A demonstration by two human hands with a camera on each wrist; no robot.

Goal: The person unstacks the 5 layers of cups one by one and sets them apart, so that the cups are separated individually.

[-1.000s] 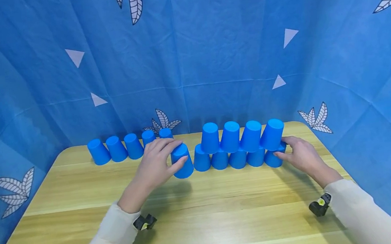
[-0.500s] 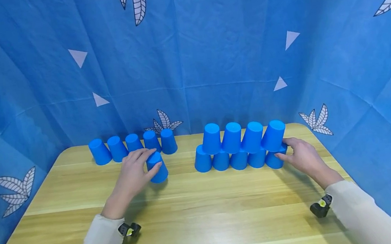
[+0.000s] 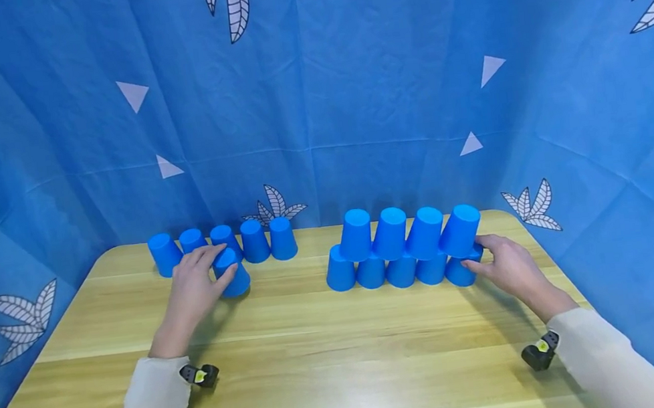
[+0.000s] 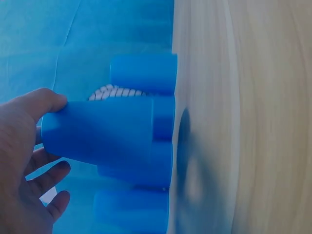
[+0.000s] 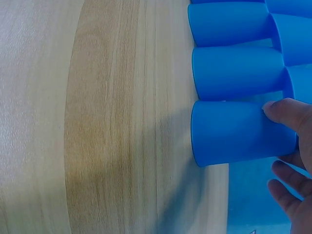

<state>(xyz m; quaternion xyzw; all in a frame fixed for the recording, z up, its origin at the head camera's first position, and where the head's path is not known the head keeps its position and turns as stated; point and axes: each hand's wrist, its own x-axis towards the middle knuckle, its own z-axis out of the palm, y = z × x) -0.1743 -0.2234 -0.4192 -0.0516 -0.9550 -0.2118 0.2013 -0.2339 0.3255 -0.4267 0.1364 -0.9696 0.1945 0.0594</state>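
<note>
My left hand (image 3: 191,283) pinches an upside-down blue plastic cup (image 3: 232,279) between thumb and fingers, in front of the back-left row of cups (image 3: 255,242). In the left wrist view this cup (image 4: 97,129) appears slightly raised, its rim short of the tabletop and its shadow apart. My right hand (image 3: 512,263) holds the rightmost bottom cup (image 3: 460,273) of a two-tier stack by its sides. The right wrist view shows the thumb on that cup (image 5: 234,134), which stands on the table. Above it sits an upper-tier cup (image 3: 460,230), also inverted, with several more to its left.
The wooden table (image 3: 345,363) extends toward me, with its back edge behind the cups. Blue cloth (image 3: 303,99) with leaf and triangle prints hangs around it at the back and sides. A gap parts the left row from the stack.
My left hand has carried its cup leftward, away from the stack's left end to the front of the left row. The right hand stays at the same cup.
</note>
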